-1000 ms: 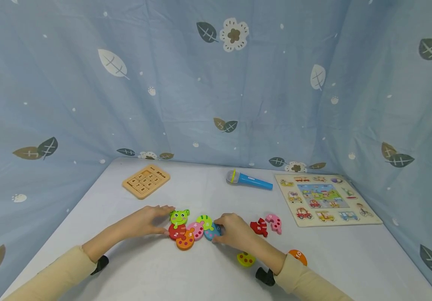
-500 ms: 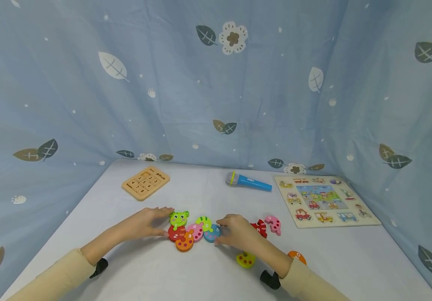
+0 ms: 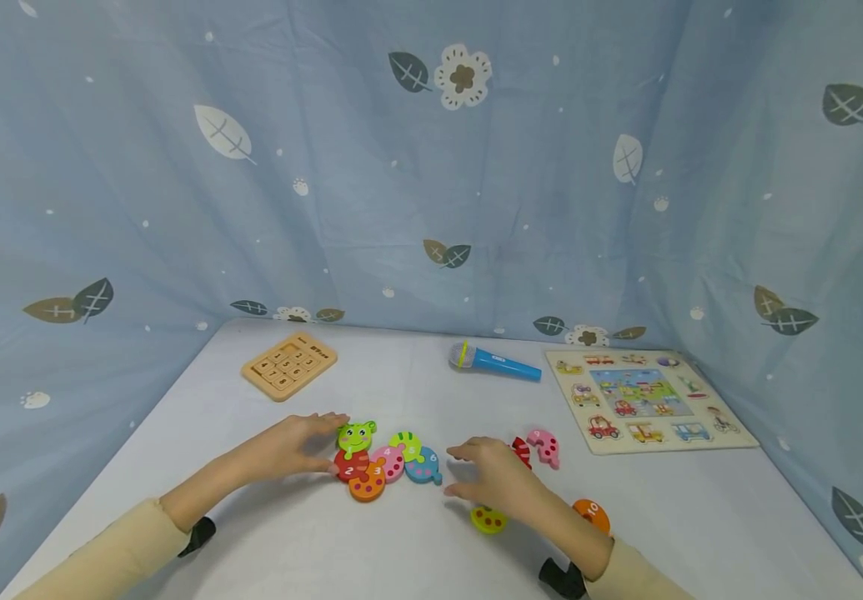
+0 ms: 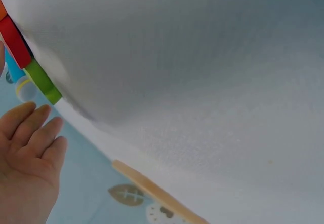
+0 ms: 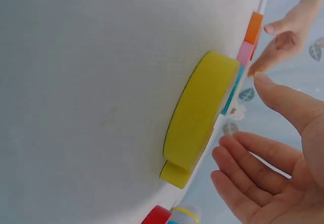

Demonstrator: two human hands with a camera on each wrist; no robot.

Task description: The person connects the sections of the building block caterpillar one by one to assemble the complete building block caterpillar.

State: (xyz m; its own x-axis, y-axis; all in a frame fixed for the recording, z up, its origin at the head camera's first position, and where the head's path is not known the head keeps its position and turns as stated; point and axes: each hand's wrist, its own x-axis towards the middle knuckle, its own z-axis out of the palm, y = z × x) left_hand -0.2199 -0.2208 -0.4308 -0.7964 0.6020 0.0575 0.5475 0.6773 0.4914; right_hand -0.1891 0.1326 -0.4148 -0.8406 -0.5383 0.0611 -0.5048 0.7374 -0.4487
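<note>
A numbered caterpillar puzzle lies joined on the table: green smiling head [image 3: 356, 437], red piece 2 [image 3: 351, 465], orange piece 3 [image 3: 367, 483], pink piece 4 [image 3: 389, 462], green piece 5 [image 3: 405, 445] and blue piece 6 [image 3: 423, 467]. My left hand [image 3: 288, 446] rests beside the head and piece 2, fingers extended, thumb by the red edge. My right hand [image 3: 497, 475] hovers just right of piece 6, thumb and fingers apart, holding nothing. Below it lies a loose yellow piece [image 5: 201, 110] with red dots. Behind the hand, a red piece [image 3: 521, 451] is partly hidden.
A loose pink piece [image 3: 544, 448] and an orange piece 10 [image 3: 592, 515] lie to the right. Farther back are a wooden number board [image 3: 290, 367], a blue toy microphone [image 3: 504, 364] and a vehicle picture puzzle [image 3: 652, 402]. A blue patterned curtain [image 3: 431, 167] surrounds the table.
My right hand has let go of blue piece 6 and moved right, now covering more of the red piece. The left hand has stayed in place.
</note>
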